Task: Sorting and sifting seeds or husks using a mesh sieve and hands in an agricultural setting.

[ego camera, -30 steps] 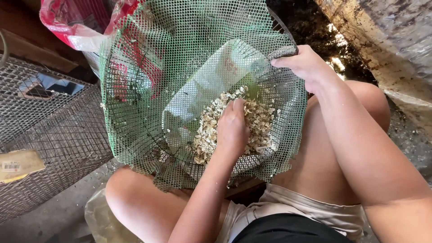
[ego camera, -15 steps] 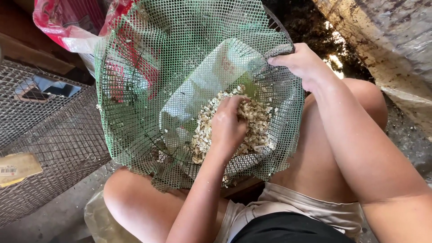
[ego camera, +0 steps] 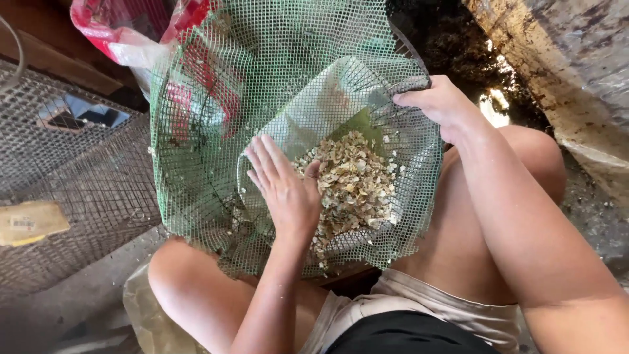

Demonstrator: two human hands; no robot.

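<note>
I see the green mesh bag [ego camera: 216, 131] filling the frame's centre, walling in the pile of pale flakes [ego camera: 354, 187] on all sides but the top. My left hand [ego camera: 285, 193] blocks the pile's left edge; my right hand [ego camera: 442, 105] pinches the rim at upper right. The wire cage [ego camera: 78, 177] crowds the left.

Green mesh [ego camera: 216, 131] — pale, perhaps beige, flakes [ego camera: 354, 187].

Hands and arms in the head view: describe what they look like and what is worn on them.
Both arms are bare, with no sleeves in view. The left hand and right hand wear no gloves, and no rings, watch or bracelets show. Nails look short and unpainted.
</note>
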